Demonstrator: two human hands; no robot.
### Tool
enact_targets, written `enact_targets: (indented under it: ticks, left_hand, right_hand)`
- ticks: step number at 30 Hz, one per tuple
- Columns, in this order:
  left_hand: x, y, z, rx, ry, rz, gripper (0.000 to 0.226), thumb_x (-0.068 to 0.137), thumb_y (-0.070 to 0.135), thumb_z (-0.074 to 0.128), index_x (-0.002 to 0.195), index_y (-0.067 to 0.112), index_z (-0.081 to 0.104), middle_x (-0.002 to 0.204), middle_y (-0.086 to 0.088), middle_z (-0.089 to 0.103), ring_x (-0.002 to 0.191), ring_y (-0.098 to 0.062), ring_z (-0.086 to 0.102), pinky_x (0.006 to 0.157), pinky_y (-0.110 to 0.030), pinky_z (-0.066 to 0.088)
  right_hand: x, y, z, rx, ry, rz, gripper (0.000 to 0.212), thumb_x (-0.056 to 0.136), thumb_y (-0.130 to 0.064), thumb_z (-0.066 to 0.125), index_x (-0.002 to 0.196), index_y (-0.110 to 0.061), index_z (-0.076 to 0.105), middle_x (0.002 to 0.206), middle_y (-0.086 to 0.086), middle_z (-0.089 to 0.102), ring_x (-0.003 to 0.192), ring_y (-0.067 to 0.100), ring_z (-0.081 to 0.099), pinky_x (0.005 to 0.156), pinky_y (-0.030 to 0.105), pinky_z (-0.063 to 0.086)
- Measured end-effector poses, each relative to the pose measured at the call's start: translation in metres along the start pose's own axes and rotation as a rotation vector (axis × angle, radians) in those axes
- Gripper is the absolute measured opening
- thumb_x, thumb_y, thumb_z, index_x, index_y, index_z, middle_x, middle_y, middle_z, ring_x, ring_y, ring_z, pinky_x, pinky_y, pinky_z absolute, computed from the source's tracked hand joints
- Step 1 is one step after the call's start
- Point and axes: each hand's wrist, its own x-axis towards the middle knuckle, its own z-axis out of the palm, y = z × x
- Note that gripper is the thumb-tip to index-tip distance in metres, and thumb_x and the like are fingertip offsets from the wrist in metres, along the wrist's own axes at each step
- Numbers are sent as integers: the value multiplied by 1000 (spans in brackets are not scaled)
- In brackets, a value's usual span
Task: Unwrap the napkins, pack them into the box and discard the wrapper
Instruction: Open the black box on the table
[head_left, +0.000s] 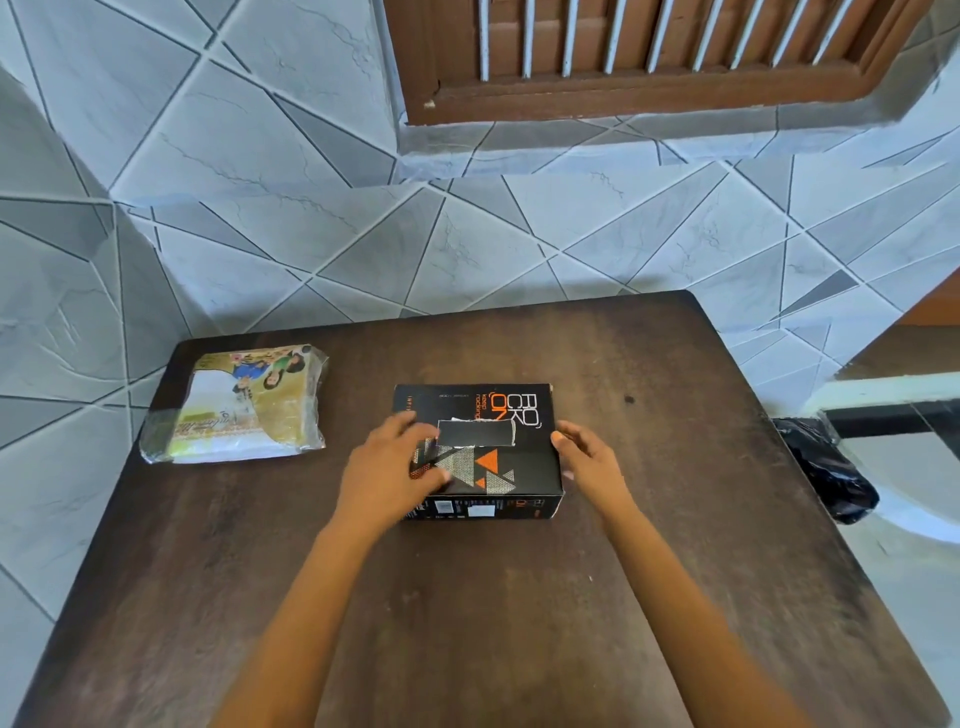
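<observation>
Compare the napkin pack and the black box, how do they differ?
The pack is flat in a clear, gold-printed wrapper; the box is taller, black with orange print. The pack lies untouched at the far left; the box sits mid-table, left hand on its top, right hand by its side. Both rest flat on the table.

Bright even daylight, soft faint shadows; mild motion blur on both forearms; wide-angle bending at the edges

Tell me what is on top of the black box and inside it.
The left hand rests on the box, beside a slot cut in its top. Only darkness shows through it; contents are hidden.
</observation>
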Motion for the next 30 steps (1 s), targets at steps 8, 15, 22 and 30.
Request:
enact_targets:
  ticks: [8,15,22,30]
  left_hand:
    - [-1,-3,12,-44,-121,60,66,79,55,59,137,43,32,158,8,2,145,-10,-4,108,-47,31]
    - [-7,-4,15,0,-112,56,73,76,54,62,139,43,27,158,7,-1,145,-12,-5,106,-49,34]
    - [-8,-7,17,-30,-91,64,72,75,55,63,138,43,29,158,8,1,145,-11,-4,108,-48,32]
    - [-5,-7,18,-35,-96,58,72,75,54,64,137,43,30,158,8,2,145,-11,-4,109,-50,30]
  right_hand:
    - [1,2,-18,108,-196,74,40,91,-18,54,131,-16,50,111,2,66,98,14,62,88,30,48]
    - [4,0,-22,105,-238,93,40,91,-6,51,130,-12,49,129,7,58,120,24,54,108,44,39]
    - [4,-14,-26,-12,-263,50,39,89,1,51,127,-9,52,126,7,60,103,21,63,91,29,51]
    - [10,-24,-29,-140,-320,14,42,88,0,53,129,-6,49,130,10,57,109,14,57,73,4,47]
